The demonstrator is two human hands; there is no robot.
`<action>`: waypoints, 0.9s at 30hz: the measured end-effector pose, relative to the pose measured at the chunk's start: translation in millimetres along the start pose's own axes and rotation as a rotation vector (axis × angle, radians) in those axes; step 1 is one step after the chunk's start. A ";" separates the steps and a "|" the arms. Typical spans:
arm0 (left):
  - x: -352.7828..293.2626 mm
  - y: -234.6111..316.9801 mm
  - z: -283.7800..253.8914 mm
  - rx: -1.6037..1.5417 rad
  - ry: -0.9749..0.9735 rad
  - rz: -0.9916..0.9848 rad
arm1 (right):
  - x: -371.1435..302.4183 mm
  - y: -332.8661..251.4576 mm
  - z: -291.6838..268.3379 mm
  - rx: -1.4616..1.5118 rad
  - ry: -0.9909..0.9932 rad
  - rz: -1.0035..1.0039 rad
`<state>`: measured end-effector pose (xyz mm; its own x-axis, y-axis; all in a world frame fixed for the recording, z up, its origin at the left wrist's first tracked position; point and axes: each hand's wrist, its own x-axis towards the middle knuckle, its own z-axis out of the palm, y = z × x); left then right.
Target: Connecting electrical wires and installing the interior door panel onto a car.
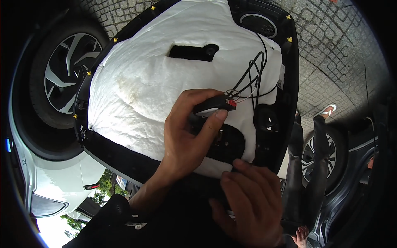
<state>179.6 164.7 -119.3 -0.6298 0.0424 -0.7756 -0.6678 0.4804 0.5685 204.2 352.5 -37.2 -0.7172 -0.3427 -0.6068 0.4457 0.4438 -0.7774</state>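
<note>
A black door trim panel (pixel 275 142), backed with a white padded sheet (pixel 140 78), lies in front of me. Above its lower middle, my left hand (pixel 188 128) is closed around a small black oblong part (pixel 210 108) with a red end, pinched between thumb and fingers. Thin black cable (pixel 257 68) lies in loops over the padding near that red end. My right hand (pixel 254 198) is at the panel's near edge, fingers stretched out and apart, with nothing visible in it. Its fingertips are close to a black recessed piece (pixel 233 142) in the padding.
Yellow clips (pixel 289 39) stick out around the panel's rim. Another person in dark trousers (pixel 294 161) stands on the paving (pixel 322 62) to the right, beside a dark car (pixel 343 206). On the left is a white car (pixel 62 173) with its wheel (pixel 68 72) near the panel.
</note>
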 end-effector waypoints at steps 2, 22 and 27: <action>0.4 9.7 2.8 -0.127 0.102 -0.088 | -35.4 -31.8 21.3 0.115 -0.211 0.025; 18.1 4.9 -42.0 -0.328 -0.215 -0.100 | -68.2 -53.9 144.4 -0.335 0.335 -0.252; -11.3 38.4 -42.7 -0.227 -0.289 -0.043 | -99.1 -104.7 148.3 -0.383 0.315 -0.238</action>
<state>144.2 145.3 -77.0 -0.4828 0.2876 -0.8271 -0.7825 0.2823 0.5549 308.1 217.2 79.8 -0.9264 -0.2321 -0.2966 0.0668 0.6738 -0.7359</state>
